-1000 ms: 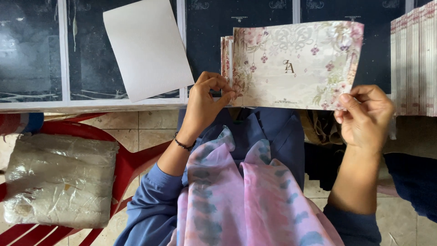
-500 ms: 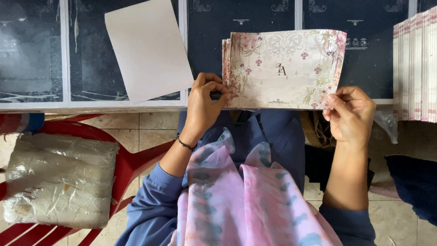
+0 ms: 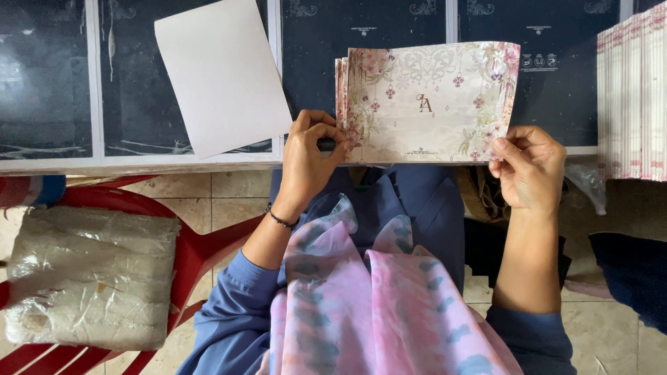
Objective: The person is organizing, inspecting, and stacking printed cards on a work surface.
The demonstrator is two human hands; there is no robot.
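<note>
Nearest lies one plastic-wrapped bundle (image 3: 87, 278) on one red chair (image 3: 201, 243). Above it, the left hand (image 3: 309, 156) and right hand (image 3: 531, 167) each pinch one floral card (image 3: 431, 104), which spans the gap between them over the dark tabletop (image 3: 48, 76): left grip pressed on the lower left edge, right grip on the lower right corner. Further off, one blank white sheet (image 3: 219, 73) lies alone; one stack of cards (image 3: 632, 97) sits far right.
</note>
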